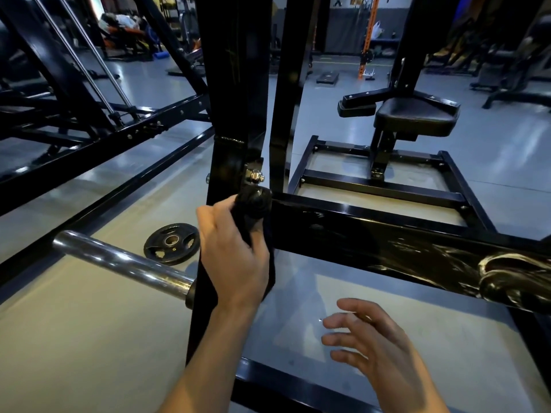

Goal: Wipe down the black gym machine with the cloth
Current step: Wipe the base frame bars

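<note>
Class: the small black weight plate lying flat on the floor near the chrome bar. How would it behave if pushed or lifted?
The small black weight plate lies flat, so it probably slides rather than rolls. It looks dense, likely heavy for its size. Its cut-out grips should help lifting.

The only mark that can be made out is on the weight plate (171,244) lying on the floor: a small pale character beside its centre hole, looking like "5" or "S". Nothing else is legible.
</note>
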Demonstrator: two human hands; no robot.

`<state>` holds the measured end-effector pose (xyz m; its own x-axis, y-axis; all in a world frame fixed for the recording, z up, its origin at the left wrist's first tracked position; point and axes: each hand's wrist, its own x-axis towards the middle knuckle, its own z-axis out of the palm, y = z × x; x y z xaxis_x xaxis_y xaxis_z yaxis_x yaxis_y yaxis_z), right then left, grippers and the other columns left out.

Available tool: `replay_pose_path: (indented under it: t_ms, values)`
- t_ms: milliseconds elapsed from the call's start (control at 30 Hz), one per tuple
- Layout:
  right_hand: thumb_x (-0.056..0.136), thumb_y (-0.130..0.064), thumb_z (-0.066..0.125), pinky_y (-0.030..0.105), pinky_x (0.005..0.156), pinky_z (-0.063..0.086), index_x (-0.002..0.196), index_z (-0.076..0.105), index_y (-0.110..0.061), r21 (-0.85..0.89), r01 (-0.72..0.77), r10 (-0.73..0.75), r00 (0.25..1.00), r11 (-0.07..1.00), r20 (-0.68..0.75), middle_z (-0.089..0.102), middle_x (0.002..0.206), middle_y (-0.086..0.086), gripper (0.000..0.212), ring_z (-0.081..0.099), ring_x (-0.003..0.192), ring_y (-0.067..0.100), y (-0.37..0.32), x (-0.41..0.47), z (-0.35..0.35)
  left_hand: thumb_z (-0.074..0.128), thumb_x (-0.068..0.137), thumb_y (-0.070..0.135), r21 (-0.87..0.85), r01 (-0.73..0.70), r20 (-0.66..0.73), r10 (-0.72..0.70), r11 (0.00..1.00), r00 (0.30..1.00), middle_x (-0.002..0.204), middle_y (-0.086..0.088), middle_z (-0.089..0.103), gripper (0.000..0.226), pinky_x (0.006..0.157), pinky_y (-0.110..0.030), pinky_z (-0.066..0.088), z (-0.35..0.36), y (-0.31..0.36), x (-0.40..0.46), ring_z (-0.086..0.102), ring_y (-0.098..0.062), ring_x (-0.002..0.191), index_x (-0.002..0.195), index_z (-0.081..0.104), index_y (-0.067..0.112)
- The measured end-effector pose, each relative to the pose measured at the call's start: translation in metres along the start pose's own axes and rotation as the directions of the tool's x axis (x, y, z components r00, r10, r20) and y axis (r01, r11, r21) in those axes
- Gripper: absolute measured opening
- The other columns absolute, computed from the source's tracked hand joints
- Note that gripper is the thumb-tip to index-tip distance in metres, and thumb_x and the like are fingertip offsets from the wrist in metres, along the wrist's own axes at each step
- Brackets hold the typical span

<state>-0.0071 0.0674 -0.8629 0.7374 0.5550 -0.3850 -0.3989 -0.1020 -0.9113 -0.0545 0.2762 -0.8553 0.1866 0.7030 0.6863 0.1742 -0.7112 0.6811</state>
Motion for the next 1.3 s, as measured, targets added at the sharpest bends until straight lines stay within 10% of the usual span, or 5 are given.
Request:
replay_pose_path:
  t_ms: [133,233,367,567,1300]
  values:
    - [0.088,-0.048,0.073,0.03,0.068,0.059,0.11,0.068,-0.016,-0.176,0.335,-0.339,0.941,0.926,0.006,0.076,0.097,0.007,0.039,0.074,0.082,0.026,-0.019,-0.009,0.004,0.072,0.095,0.02,-0.002,-0.025,0.053,0.025,1.0,0.998,0.112,0.006,0.041,0.031,0.075,-0.034,0.06,-0.002,-0.003,0.001,0.058,-0.018,0.095,0.121,0.058,0.011]
    - [0.099,-0.033,0.057,0.02,0.069,0.059,0.115,0.069,-0.022,-0.618,0.639,-0.762,0.64,0.458,0.098,0.075,0.098,-0.011,0.023,0.072,0.086,0.008,-0.058,-0.022,-0.001,0.073,0.094,0.02,0.022,-0.083,0.071,0.081,0.996,0.994,0.11,0.011,0.04,0.032,0.074,-0.027,0.056,-0.009,-0.005,0.009,0.056,-0.015,0.094,0.122,0.059,0.014]
    - [0.103,-0.024,0.047,0.047,0.105,0.047,0.138,0.06,-0.014,-0.896,0.409,-0.825,0.557,0.173,0.095,0.073,0.108,0.002,0.039,0.057,0.091,0.01,-0.105,-0.003,-0.01,0.075,0.092,0.02,0.039,-0.086,0.061,0.084,0.996,0.995,0.11,0.011,0.041,0.035,0.074,-0.024,0.054,-0.009,0.0,0.012,0.056,-0.014,0.097,0.124,0.061,0.015]
    - [0.107,-0.027,0.033,0.048,0.108,0.042,0.138,0.057,-0.014,-0.93,0.318,-0.733,0.674,0.185,0.085,0.051,0.066,-0.014,0.041,0.044,0.062,0.005,-0.105,0.014,-0.011,0.073,0.091,0.02,0.068,-0.132,0.065,0.128,0.989,0.99,0.111,-0.003,0.05,0.039,0.08,-0.018,0.046,0.007,0.021,-0.002,0.055,-0.016,0.1,0.126,0.061,0.012]
    - [0.103,-0.026,0.048,0.04,0.073,0.054,0.13,0.06,-0.024,-0.874,0.393,-0.765,0.643,0.285,0.04,0.067,0.09,0.005,0.03,0.059,0.077,0.018,-0.096,0.02,-0.037,0.075,0.091,0.024,0.031,-0.259,0.14,0.252,0.965,0.957,0.099,0.004,0.046,0.031,0.063,-0.025,0.048,0.022,0.057,-0.007,0.053,-0.014,0.082,0.119,0.062,0.018]
